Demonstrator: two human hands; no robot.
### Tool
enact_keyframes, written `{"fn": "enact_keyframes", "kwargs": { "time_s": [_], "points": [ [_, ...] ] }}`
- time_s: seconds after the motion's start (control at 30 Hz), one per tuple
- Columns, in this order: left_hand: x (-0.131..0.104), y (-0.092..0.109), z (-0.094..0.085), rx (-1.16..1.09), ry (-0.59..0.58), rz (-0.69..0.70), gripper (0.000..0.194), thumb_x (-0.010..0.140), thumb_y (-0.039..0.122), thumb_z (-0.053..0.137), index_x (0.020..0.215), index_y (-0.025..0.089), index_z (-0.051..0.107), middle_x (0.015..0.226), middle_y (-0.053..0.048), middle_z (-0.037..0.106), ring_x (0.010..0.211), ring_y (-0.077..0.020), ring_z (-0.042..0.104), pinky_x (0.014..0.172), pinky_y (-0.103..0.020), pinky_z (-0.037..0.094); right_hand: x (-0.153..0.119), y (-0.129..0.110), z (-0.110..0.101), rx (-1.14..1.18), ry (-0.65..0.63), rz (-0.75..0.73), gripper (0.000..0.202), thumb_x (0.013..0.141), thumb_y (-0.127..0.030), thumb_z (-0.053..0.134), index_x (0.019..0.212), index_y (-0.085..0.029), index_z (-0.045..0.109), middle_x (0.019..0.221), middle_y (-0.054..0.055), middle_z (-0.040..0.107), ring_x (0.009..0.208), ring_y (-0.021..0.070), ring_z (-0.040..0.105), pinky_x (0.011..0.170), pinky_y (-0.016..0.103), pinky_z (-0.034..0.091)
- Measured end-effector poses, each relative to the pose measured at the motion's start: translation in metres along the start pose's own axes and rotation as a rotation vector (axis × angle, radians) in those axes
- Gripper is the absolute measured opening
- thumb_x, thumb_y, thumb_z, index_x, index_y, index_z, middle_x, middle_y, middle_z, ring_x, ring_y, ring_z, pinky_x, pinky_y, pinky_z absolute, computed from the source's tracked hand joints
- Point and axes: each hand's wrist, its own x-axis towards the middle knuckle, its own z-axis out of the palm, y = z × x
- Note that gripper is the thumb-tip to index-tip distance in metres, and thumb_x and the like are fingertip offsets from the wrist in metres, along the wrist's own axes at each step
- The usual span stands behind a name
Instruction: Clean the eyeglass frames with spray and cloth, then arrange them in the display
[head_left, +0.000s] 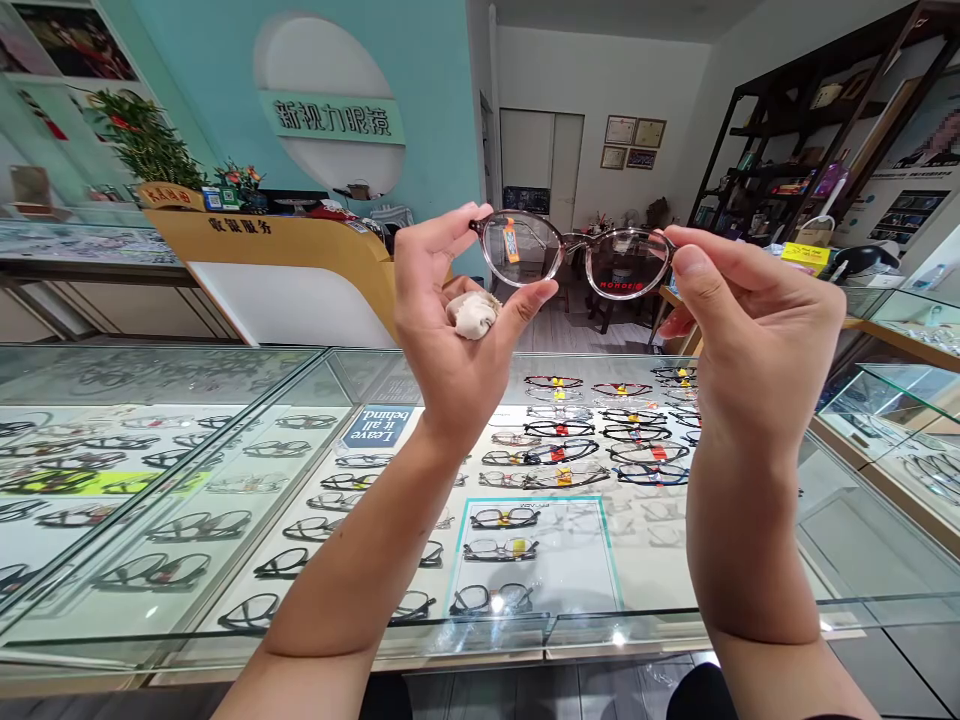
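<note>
A pair of glasses point(576, 243) with a dark upper rim and clear lower rims is held up in front of me, above the display case. My left hand point(461, 310) pinches its left end by the rim and also has a crumpled white cloth point(474, 314) tucked in the palm. At the other end, the thumb and fingers of my right hand point(757, 310) grip the frame's right corner. An orange tag shows at the left lens, and red lettering is on the right lens.
Below lies a glass display case point(555, 625) with rows of glasses inside. A yellow and white counter point(300, 290) stands behind at the left. Further glass cases point(900, 400) are at the right, with a dark shelf unit point(780, 130) beyond.
</note>
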Motion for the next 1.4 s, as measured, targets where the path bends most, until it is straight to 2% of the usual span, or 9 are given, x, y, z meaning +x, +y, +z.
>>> {"fn": "enact_keyframes", "kwargs": {
  "time_s": [0.27, 0.43, 0.57, 0.8, 0.9, 1.03, 1.17, 1.3, 1.4],
  "points": [
    [0.0, -0.004, -0.001, 0.036, -0.008, 0.038, 0.078, 0.094, 0.086, 0.073, 0.145, 0.028, 0.056, 0.147, -0.012, 0.068, 0.146, -0.0392, 0.068, 0.085, -0.044, 0.067, 0.006, 0.006, 0.0, 0.132, -0.052, 0.095, 0.015, 0.099, -0.033, 0.081, 0.109, -0.031, 0.092, 0.098, -0.001, 0.086, 0.051, 0.0087, 0.052, 0.043, 0.028, 0.051],
    [-0.003, -0.004, 0.0, 0.042, -0.028, 0.068, 0.073, 0.098, 0.079, 0.072, 0.152, 0.035, 0.053, 0.152, -0.012, 0.068, 0.15, -0.0374, 0.066, 0.095, -0.043, 0.069, 0.009, -0.002, -0.003, 0.25, -0.11, 0.246, 0.011, 0.099, -0.035, 0.084, 0.106, -0.032, 0.093, 0.105, 0.0, 0.087, 0.052, 0.0075, 0.05, 0.048, 0.029, 0.051],
    [-0.005, -0.005, -0.001, 0.024, -0.038, 0.089, 0.071, 0.099, 0.072, 0.076, 0.155, 0.036, 0.052, 0.153, -0.012, 0.067, 0.149, -0.0359, 0.066, 0.1, -0.045, 0.068, 0.01, -0.004, -0.004, 0.339, -0.133, 0.274, 0.01, 0.1, -0.028, 0.085, 0.103, -0.031, 0.093, 0.106, 0.002, 0.088, 0.057, 0.0089, 0.053, 0.048, 0.03, 0.049],
    [-0.005, -0.011, 0.0, -0.071, -0.04, 0.096, 0.072, 0.094, 0.071, 0.084, 0.152, 0.039, 0.055, 0.15, -0.01, 0.066, 0.146, -0.0377, 0.068, 0.104, -0.049, 0.067, 0.009, -0.001, -0.004, 0.391, -0.182, 0.285, 0.011, 0.102, -0.036, 0.084, 0.11, -0.032, 0.09, 0.114, 0.006, 0.088, 0.093, 0.0221, 0.079, 0.051, 0.032, 0.047],
    [-0.006, -0.008, 0.0, -0.092, -0.027, 0.085, 0.065, 0.096, 0.067, 0.084, 0.149, 0.039, 0.058, 0.149, -0.009, 0.066, 0.145, -0.0365, 0.069, 0.105, -0.049, 0.066, 0.011, 0.003, -0.004, 0.401, -0.188, 0.318, 0.016, 0.102, -0.033, 0.081, 0.117, -0.034, 0.088, 0.111, 0.005, 0.086, 0.101, 0.0246, 0.081, 0.052, 0.031, 0.046],
    [-0.006, -0.012, 0.0, -0.103, -0.028, 0.098, 0.071, 0.093, 0.067, 0.088, 0.151, 0.04, 0.057, 0.15, -0.009, 0.065, 0.15, -0.0378, 0.066, 0.111, -0.05, 0.065, 0.012, 0.011, -0.006, 0.325, -0.265, 0.278, 0.025, 0.105, -0.049, 0.078, 0.126, -0.038, 0.083, 0.126, 0.005, 0.085, 0.109, 0.0278, 0.08, 0.057, 0.034, 0.052],
    [-0.006, -0.019, 0.0, -0.08, -0.038, 0.09, 0.076, 0.092, 0.066, 0.088, 0.154, 0.039, 0.055, 0.15, -0.01, 0.065, 0.152, -0.039, 0.065, 0.111, -0.05, 0.066, 0.012, 0.013, -0.006, 0.316, -0.269, 0.29, 0.027, 0.103, -0.054, 0.08, 0.123, -0.036, 0.082, 0.13, 0.007, 0.085, 0.095, 0.0248, 0.077, 0.058, 0.037, 0.05],
    [-0.006, -0.02, 0.0, -0.06, -0.025, 0.12, 0.072, 0.094, 0.063, 0.089, 0.153, 0.038, 0.057, 0.153, -0.01, 0.062, 0.151, -0.0395, 0.065, 0.11, -0.05, 0.067, 0.012, 0.011, -0.006, 0.343, -0.25, 0.298, 0.014, 0.104, -0.045, 0.079, 0.113, -0.035, 0.084, 0.126, 0.004, 0.086, 0.065, 0.0141, 0.058, 0.055, 0.038, 0.039],
    [-0.005, -0.017, 0.001, -0.075, -0.013, 0.124, 0.066, 0.095, 0.064, 0.087, 0.148, 0.036, 0.06, 0.151, -0.01, 0.062, 0.148, -0.0392, 0.068, 0.105, -0.048, 0.068, 0.012, 0.011, -0.005, 0.31, -0.269, 0.282, 0.015, 0.106, -0.047, 0.076, 0.113, -0.036, 0.083, 0.126, 0.002, 0.084, 0.062, 0.0132, 0.056, 0.055, 0.036, 0.038]
  ]
}}
